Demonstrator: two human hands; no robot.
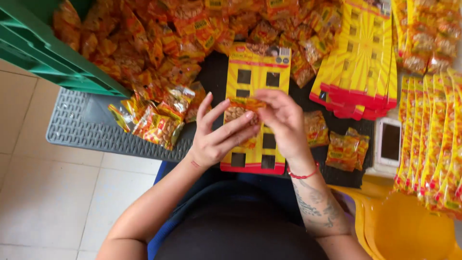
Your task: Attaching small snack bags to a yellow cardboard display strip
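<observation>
Both my hands meet over the yellow display card [255,159] lying on the grey mat [72,127] right in front of me. My left hand [216,137] and right hand [284,123] pinch one small snack packet [243,108] between fingertips, held just above the card's middle; left fingers spread a bit, right ones curled tight on its top edge. Red bracelet [302,175] on my right wrist. Few loose packets [344,149] lie to the right of the card, a white phone [389,144] beside them. Further out: big pile of packets [168,43] w/ green crate [43,53] at left, stack of empty cards [358,62] at right, filled strips [433,139] on the far right.
</observation>
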